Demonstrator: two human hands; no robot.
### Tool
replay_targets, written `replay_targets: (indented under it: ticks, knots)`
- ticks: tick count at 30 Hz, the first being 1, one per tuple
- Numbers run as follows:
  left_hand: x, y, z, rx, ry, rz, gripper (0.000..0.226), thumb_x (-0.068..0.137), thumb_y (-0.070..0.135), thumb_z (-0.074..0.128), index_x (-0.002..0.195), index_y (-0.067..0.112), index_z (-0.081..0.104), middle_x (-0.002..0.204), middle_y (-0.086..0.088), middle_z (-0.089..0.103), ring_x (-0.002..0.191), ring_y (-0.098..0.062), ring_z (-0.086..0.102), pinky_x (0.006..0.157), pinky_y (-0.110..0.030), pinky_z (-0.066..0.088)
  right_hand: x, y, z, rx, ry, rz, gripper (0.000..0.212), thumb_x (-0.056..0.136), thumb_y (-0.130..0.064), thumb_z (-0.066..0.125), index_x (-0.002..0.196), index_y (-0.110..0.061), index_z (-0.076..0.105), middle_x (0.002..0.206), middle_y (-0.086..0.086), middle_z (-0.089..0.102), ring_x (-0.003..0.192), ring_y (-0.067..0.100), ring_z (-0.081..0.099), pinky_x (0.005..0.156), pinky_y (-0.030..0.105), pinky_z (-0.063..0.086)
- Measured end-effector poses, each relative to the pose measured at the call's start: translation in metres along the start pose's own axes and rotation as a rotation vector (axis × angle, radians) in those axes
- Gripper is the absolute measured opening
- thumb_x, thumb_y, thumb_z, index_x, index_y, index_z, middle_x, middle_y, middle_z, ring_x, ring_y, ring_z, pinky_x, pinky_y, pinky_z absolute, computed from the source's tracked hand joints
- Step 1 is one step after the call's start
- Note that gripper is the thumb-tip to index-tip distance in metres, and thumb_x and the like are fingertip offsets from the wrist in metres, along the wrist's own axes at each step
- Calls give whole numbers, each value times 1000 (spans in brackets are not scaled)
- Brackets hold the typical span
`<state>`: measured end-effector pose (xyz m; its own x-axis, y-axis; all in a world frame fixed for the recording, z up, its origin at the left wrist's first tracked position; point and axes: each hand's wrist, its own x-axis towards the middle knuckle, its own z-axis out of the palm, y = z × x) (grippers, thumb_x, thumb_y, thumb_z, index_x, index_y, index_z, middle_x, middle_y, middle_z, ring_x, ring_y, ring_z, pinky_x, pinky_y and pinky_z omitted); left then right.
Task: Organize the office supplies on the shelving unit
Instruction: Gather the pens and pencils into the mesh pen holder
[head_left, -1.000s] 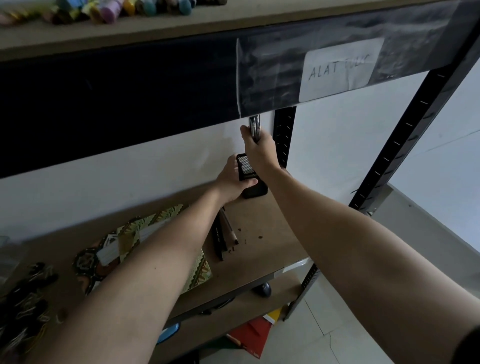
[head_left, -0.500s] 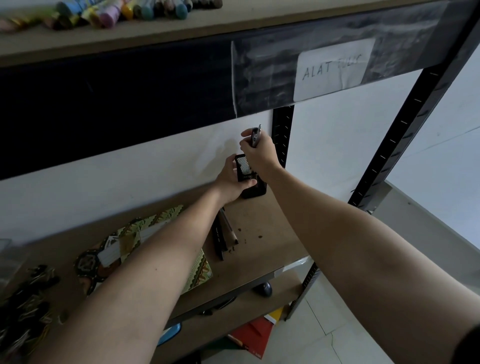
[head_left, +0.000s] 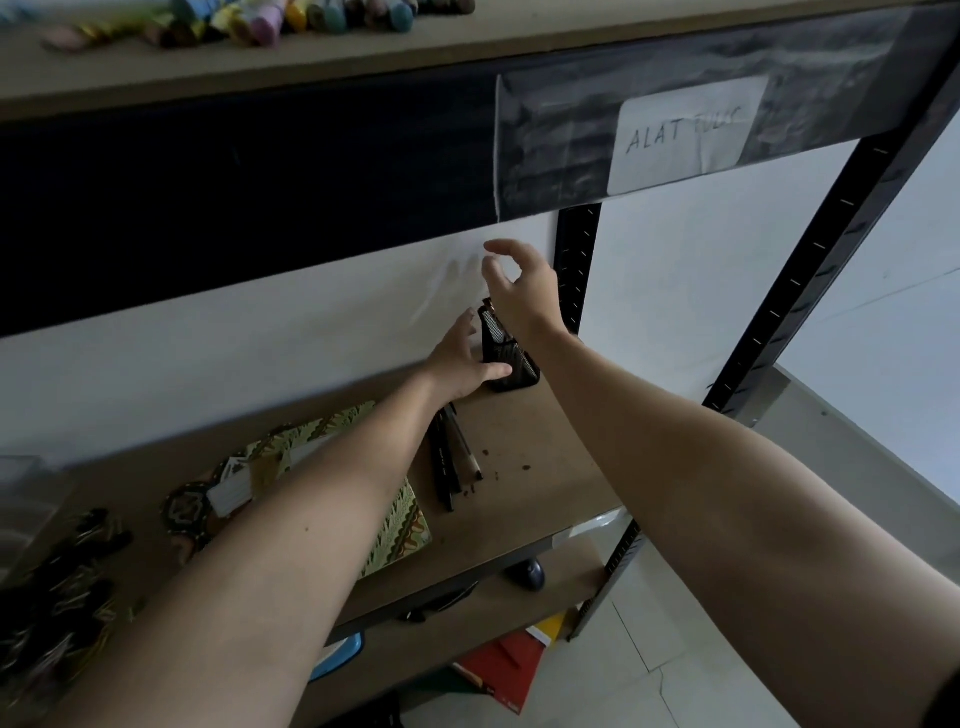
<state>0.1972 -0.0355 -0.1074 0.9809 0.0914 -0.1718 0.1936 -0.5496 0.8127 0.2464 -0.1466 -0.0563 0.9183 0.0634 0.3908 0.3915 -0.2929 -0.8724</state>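
We see the left hand touching the black mesh pen holder, fingers straight; it stands upright at the shelf back, apparently holding pens. The right hand hovers above, loosely curled, empty. Loose pens point wallward.

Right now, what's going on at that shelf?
A person is sorting supplies on the brown shelf board. The left hand steadies the black mesh pen holder near the back wall, thumb against its base. The right hand hovers above the holder, fingers loosely curled, holding nothing. Several dark pens lie loose on the board beside a green patterned notebook.
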Motion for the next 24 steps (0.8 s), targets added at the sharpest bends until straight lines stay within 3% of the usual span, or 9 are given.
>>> replay_targets:
  ticks: [4, 6, 8, 10, 13, 16, 19, 24]
  knots:
    - [-17, -5, -23, 58, 24, -84, 97, 84, 42, 75, 158, 25, 14, 158, 0, 30, 143, -21, 34, 116, -42, 33, -8, -15, 8, -62, 31, -97, 24, 92, -25, 57, 111, -20, 71, 113, -7, 66, 112, 10, 57, 103, 38, 45]
    - [-25, -8, -33, 53, 50, -110, 88, 88, 41, 69, 157, 21, 18, 157, -2, 33, 141, -22, 37, 113, -39, 35, -14, -23, 13, -97, 34, -149, 22, 92, -23, 58, 108, -19, 71, 111, -6, 66, 111, 13, 56, 101, 34, 43]
    - [-35, -11, -41, 84, 102, -138, 76, 93, 37, 62, 156, 17, 24, 154, -4, 38, 138, -24, 40, 109, -34, 35, -20, -33, 18, -83, 8, -203, 20, 90, -18, 58, 103, -15, 72, 101, -2, 67, 100, 16, 58, 90, 28, 46]
    - [-45, -13, -46, 180, 151, -172, 63, 97, 29, 55, 153, 12, 31, 152, -8, 42, 137, -27, 43, 107, -32, 35, -27, -45, 22, -28, -86, -198, 16, 90, -13, 58, 98, -9, 71, 82, -1, 65, 74, 12, 59, 68, 22, 50]
    - [-58, -17, -47, 377, 173, -248, 47, 98, 10, 45, 144, 2, 42, 149, -16, 45, 135, -32, 45, 103, -31, 38, -38, -49, 30, -78, -238, -133, 13, 91, -10, 57, 91, -9, 70, 66, -9, 59, 52, 2, 48, 49, 9, 36]
    - [-69, -22, -46, 641, 130, -247, 36, 96, 7, 43, 130, -2, 51, 135, -21, 55, 123, -36, 54, 93, -35, 45, -52, -38, 34, -167, -337, -46, 16, 89, -12, 56, 88, -13, 72, 73, -5, 66, 61, 8, 56, 50, 9, 39]
    - [-75, -28, -44, 907, 90, -271, 34, 97, 12, 43, 127, 5, 56, 132, -16, 57, 122, -34, 53, 94, -39, 45, -63, -20, 33, -242, -378, 23, 18, 88, -12, 57, 90, -11, 76, 84, 0, 71, 78, 13, 59, 67, 21, 43]
    - [-73, -36, -26, 1086, 10, -350, 34, 95, 14, 46, 126, 13, 59, 142, -13, 50, 135, -34, 37, 112, -50, 25, -81, 11, 28, -295, -395, 175, 18, 88, -19, 56, 87, -14, 73, 84, 4, 70, 80, 21, 60, 68, 24, 42]
